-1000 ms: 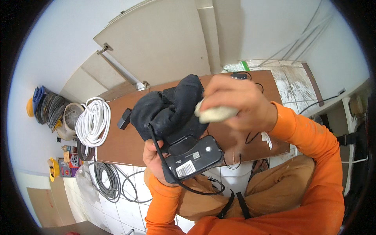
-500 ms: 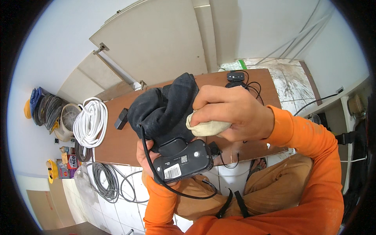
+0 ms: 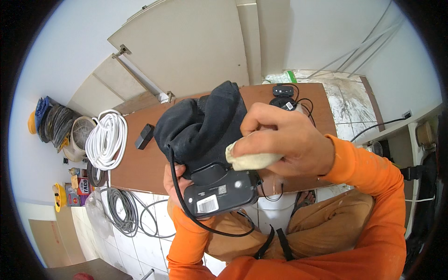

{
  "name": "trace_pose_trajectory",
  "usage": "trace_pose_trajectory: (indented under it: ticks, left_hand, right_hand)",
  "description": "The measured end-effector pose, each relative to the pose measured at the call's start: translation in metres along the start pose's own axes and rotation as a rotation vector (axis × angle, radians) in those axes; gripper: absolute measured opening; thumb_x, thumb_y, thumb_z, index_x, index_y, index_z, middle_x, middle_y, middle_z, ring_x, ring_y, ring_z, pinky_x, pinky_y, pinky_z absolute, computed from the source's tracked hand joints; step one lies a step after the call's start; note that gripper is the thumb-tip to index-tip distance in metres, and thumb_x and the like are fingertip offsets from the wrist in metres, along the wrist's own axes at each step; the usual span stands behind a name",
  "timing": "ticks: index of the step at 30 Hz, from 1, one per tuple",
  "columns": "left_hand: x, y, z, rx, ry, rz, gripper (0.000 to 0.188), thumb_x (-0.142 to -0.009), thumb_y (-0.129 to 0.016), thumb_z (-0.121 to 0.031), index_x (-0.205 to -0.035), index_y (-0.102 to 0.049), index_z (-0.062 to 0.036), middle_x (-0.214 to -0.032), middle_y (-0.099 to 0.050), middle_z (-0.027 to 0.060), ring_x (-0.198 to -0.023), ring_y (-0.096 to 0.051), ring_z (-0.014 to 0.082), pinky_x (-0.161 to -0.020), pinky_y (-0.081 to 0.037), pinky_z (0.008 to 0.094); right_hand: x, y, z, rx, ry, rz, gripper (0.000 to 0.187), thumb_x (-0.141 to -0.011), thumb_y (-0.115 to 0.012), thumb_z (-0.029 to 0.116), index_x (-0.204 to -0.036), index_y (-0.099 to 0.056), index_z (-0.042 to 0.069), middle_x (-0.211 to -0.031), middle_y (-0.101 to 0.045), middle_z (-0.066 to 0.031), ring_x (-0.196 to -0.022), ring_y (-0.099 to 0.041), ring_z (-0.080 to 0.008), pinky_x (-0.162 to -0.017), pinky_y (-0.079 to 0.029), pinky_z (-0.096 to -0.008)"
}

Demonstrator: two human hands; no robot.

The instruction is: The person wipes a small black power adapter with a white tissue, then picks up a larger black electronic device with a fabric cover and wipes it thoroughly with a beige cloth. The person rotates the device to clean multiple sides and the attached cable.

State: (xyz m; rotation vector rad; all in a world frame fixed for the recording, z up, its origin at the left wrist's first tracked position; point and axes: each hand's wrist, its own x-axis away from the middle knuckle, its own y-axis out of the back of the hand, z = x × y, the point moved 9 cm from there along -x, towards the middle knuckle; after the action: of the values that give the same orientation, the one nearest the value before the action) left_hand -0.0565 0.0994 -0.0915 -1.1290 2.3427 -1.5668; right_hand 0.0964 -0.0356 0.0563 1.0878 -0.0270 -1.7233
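My left hand (image 3: 173, 181) grips a black camera unit (image 3: 223, 193) from behind and the side; most of its fingers are hidden. The unit has a barcode label, and a black cable (image 3: 186, 211) curves down across it. A bunched black fabric strap (image 3: 200, 121) is joined to the unit's upper side and rises above it. In my right hand (image 3: 287, 142) a cream-coloured cloth (image 3: 252, 151) is pinched between thumb and fingers. The cloth lies at the right edge of the black fabric, just above the unit.
The brown table (image 3: 126, 172) bears a small black box (image 3: 145, 136) and, at its far right, another black device (image 3: 283, 91) with cables. Coiled white hose (image 3: 107, 140) is at the left. Grey cable (image 3: 122, 212) lies coiled on the tiled floor. A yellow helmet (image 3: 59, 198) sits farther left.
My right hand has shifted slightly right and down with the cloth. The camera unit and strap have barely moved, still held in my left hand.
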Motion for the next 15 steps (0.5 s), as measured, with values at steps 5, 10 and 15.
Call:
trace_pose_trajectory:
  ticks: [5, 10, 15]
  left_hand:
    - [-0.004, -0.03, 0.013, 0.104, 0.146, 0.228, 0.052, -0.095, -0.045, -0.028, -0.142, -0.05, -0.0066, -0.143, -0.052, 0.0201, -0.128, -0.051, 0.0408, -0.108, -0.038, 0.0599]
    - [-0.005, -0.03, 0.015, 0.084, 0.127, 0.169, 0.059, -0.094, -0.046, -0.032, -0.15, -0.047, -0.0133, -0.158, -0.04, 0.0204, -0.144, -0.038, 0.0456, -0.117, -0.024, 0.0718]
    - [0.005, -0.033, 0.009, -0.131, 0.048, 0.15, 0.05, -0.091, -0.051, -0.027, -0.138, -0.055, -0.0085, -0.136, -0.057, 0.0193, -0.12, -0.059, 0.0388, -0.102, -0.048, 0.0563]
  right_hand:
    - [0.002, 0.003, -0.014, 0.043, -0.016, -0.07, 0.033, -0.072, -0.076, -0.004, -0.101, -0.072, 0.011, -0.093, -0.061, -0.0073, -0.079, -0.064, -0.0267, -0.069, -0.052, -0.034]
    - [-0.002, 0.026, -0.036, 0.06, -0.062, -0.172, 0.028, -0.074, -0.073, -0.004, -0.099, -0.073, 0.007, -0.094, -0.065, -0.0083, -0.082, -0.066, -0.0225, -0.074, -0.053, -0.0306]
    - [0.012, 0.055, -0.08, -0.097, -0.349, -0.38, 0.02, -0.081, -0.072, 0.0, -0.1, -0.072, 0.003, -0.095, -0.069, -0.0052, -0.086, -0.066, -0.0141, -0.076, -0.052, -0.0267]
